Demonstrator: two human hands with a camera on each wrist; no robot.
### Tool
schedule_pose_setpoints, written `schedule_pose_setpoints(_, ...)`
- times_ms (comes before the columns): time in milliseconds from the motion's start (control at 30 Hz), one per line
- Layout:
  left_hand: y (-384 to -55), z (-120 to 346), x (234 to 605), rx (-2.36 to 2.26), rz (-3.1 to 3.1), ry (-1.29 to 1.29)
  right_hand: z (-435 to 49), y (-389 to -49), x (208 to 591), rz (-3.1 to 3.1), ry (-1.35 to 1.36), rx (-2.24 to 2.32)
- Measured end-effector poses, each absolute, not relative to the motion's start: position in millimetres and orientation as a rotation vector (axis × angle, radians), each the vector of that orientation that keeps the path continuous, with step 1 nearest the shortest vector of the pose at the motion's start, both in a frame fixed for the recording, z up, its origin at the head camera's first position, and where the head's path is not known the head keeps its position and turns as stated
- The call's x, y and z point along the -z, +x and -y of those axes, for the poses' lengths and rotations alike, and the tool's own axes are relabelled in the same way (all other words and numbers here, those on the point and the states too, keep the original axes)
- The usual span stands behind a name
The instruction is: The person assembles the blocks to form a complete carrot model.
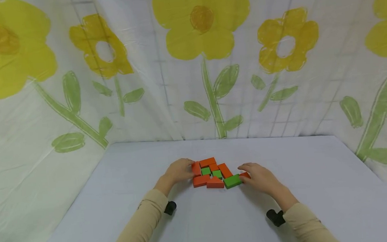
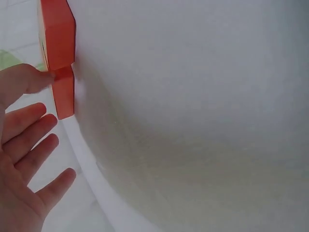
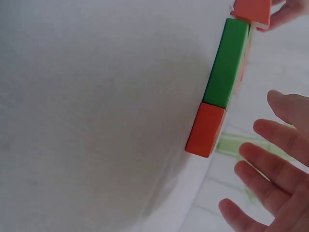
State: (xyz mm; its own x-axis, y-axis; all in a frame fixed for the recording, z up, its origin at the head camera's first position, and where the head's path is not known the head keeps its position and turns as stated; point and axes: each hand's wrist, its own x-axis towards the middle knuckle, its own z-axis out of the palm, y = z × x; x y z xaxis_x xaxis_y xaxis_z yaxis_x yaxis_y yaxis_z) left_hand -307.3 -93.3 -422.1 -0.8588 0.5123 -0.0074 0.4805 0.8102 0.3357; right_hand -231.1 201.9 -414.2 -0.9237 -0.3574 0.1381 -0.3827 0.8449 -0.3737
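Red and green toy blocks lie close together in a flat cluster on the table. In the head view my left hand is at the cluster's left end, beside a red block. The left wrist view has its thumb right at a red block and the other fingers spread. My right hand is over the right end, partly hiding a small red block. That block adjoins a long green block. In the right wrist view the right fingers are loosely spread, apart from the blocks.
A red triangular block and a red rectangular block form the near edge of the cluster. Two small green blocks lie inside it. Behind the white table hangs a flower-printed curtain. Black cameras are on both wrists.
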Motion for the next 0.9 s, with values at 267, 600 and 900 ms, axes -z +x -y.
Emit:
schedule_pose_setpoints(267, -317, 95, 429, -0.753, -2.764, 0.737, -201, -243, 413, 2.958, 0.596, -0.684)
schedule_pose_setpoints(600, -323, 109, 434, -0.963, -2.785, 0.623, -205, -240, 413, 2.954, 0.578, -0.819)
schedule_pose_setpoints(900, -310, 117, 420, -1.242, -2.634, 0.510, -217, -240, 415, 2.949, 0.532, -0.907)
